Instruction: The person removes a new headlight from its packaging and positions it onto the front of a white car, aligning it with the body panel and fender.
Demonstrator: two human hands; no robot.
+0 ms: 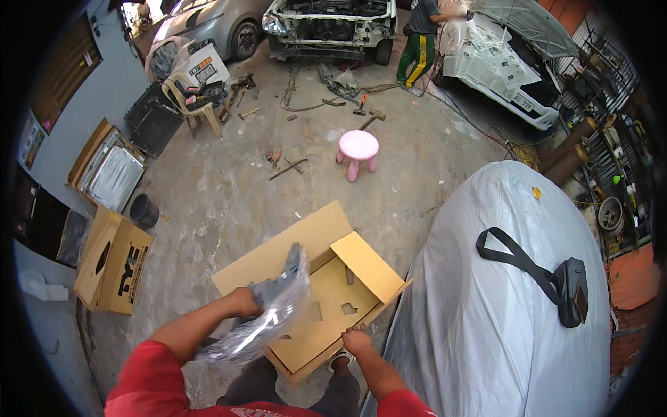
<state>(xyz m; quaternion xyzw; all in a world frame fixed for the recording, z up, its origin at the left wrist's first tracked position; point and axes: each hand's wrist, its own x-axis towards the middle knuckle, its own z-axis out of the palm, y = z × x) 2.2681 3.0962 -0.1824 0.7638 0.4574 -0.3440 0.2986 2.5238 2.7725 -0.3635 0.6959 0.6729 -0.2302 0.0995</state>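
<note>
Clutches a plastic-wrapped gray part (278,313) in the closed left grip (242,303), partly over the open cardboard box (330,292) to that grip's right; curls the right grip (356,338) over the box's near right edge, apart from the wrapped part. Seems to risk a drop from the left grip, chiefly through loose, slick wrap sliding under a one-handed hold. Could also tilt or drag the box by pulling too hard at the right grip, or snag the wrap on a raised flap (369,267) ahead of it. Faces a pink stool (359,146), well beyond both grips.
</note>
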